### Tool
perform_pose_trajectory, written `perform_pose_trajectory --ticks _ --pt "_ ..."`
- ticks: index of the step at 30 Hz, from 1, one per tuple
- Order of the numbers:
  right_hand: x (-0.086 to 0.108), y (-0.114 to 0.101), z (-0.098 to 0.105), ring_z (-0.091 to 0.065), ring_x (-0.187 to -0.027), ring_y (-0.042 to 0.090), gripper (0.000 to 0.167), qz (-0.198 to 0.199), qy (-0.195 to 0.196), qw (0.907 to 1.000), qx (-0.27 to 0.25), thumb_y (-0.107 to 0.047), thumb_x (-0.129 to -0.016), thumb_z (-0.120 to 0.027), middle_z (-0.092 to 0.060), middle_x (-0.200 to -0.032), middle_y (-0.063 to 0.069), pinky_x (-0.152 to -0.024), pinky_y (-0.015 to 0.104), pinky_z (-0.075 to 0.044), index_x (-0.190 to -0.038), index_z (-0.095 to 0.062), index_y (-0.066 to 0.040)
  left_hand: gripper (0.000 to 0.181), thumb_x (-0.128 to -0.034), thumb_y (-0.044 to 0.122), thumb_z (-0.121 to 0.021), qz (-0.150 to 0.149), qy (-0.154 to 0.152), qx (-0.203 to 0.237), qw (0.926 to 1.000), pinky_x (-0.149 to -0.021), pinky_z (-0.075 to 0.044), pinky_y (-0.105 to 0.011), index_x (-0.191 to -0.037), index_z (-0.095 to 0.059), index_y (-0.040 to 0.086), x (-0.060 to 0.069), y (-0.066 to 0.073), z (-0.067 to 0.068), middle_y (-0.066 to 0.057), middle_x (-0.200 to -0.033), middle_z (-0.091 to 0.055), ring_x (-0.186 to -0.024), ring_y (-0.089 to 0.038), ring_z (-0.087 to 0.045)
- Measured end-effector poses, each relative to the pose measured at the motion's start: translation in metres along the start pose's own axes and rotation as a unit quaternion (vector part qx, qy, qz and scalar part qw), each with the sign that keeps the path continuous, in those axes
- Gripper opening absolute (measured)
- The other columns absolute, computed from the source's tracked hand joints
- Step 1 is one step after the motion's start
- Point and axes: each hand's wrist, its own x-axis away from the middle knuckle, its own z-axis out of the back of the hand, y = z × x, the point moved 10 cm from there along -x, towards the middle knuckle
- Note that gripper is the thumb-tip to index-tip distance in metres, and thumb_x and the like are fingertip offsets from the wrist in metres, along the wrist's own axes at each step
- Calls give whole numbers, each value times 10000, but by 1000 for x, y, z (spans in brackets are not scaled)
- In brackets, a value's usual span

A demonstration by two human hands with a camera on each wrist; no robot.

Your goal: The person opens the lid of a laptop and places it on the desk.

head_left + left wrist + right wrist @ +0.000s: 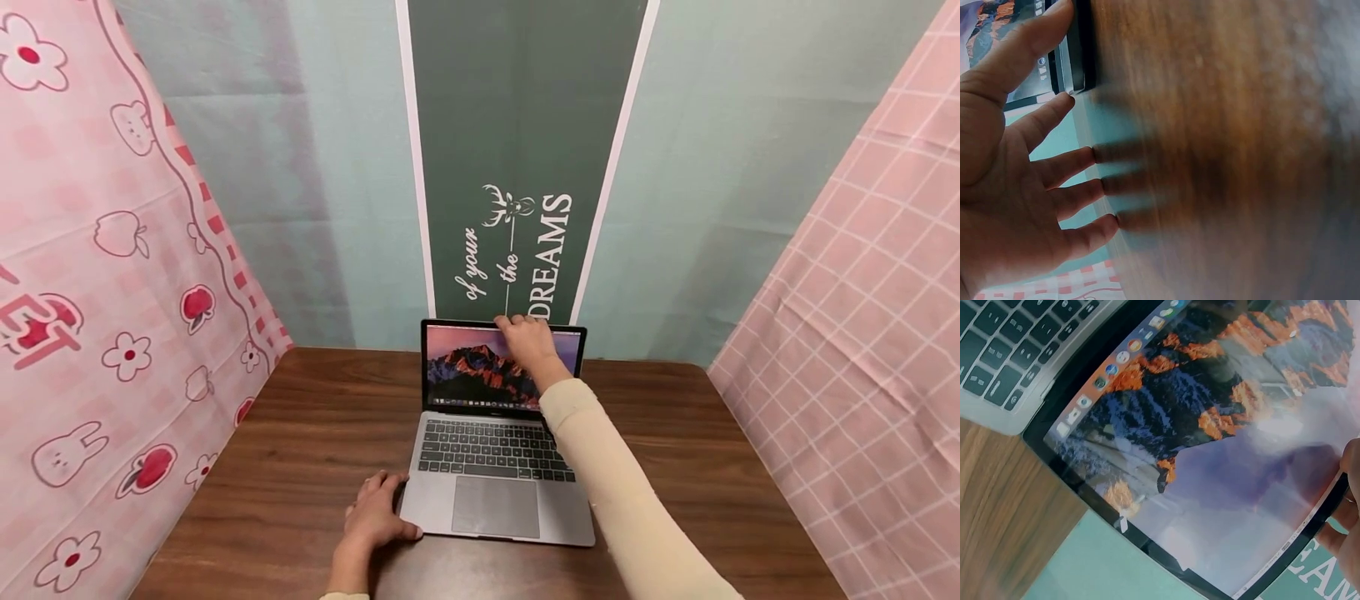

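A grey laptop (495,508) stands with its lid raised on the wooden table, and a mountain picture with a row of icons lights its screen (468,371). My right hand (527,340) holds the lid's top edge a little right of its middle. In the right wrist view the thumb lies on the screen side and fingers (1334,539) show behind the edge. At the base's front left corner is my left hand (375,512), fingers spread, thumb at the front edge. The left wrist view shows that hand's fingers (1066,165) nearly straight, fingertips down at the tabletop.
Brown wood tabletop (300,433) extends on both sides of the laptop. Behind it hangs a blue-green cloth (360,208) with a dark lettered panel (525,100). Pink patterned cloths enclose the left (67,275) and right (870,275) sides.
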Motion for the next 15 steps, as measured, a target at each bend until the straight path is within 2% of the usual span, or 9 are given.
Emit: perform_pose_trajectory --ticks 10,15 --pt "-7 3 -11 -577 -972 305 482 -30 -237 9997 31 -38 -854 -631 -592 -1105 143 -779 457 -476 -1306 -511 -153 878 -400 340 -898 -117 77 -4 9999 -810 -302 -687 -1196 -599 121 2 1 0 -268 -1302 -423 -1205 -462 -352" --pt "-12 5 -14 -566 -995 317 508 -42 -175 9998 73 -29 -857 -626 -585 -1131 155 -808 452 -470 -1333 -502 -152 885 -399 356 -892 -198 130 -59 9997 -801 -311 -689 -1200 -596 125 2 1 2 -260 -1306 -426 -1205 -465 -357"
